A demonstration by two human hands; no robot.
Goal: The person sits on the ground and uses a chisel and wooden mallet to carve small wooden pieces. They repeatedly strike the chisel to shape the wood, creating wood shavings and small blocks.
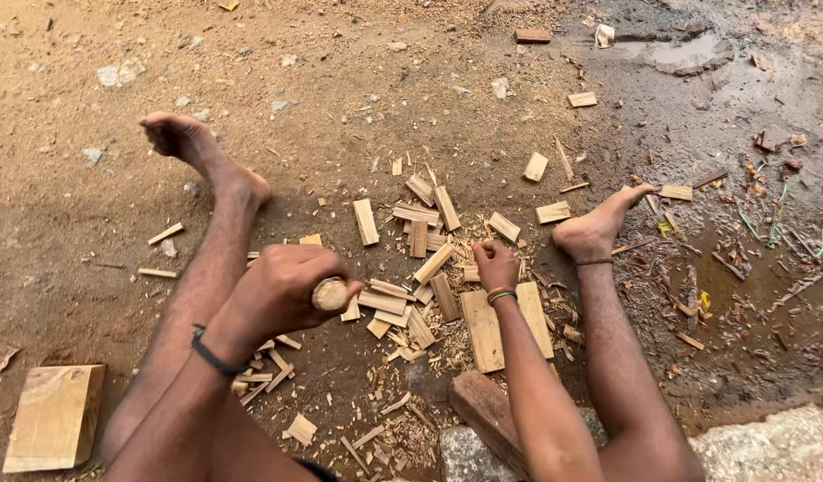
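Wooden handle amid wood offcuts

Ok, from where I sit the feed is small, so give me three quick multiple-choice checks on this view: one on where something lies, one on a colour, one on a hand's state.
1. Where does the big pale wooden block lie?
A. low on the left side, beside the left leg
B. in the puddle at top right
C. under the right foot

2. What colour is the band on the left wrist?
A. white
B. black
C. yellow

3. How is the left hand?
A. flat and open on the ground
B. closed round a wooden handle
C. out of view

Answers:
1 A, the block sits on the dirt at the lower left corner.
2 B, a dark black band circles that wrist.
3 B, the fingers wrap a round wooden handle whose cut end shows.
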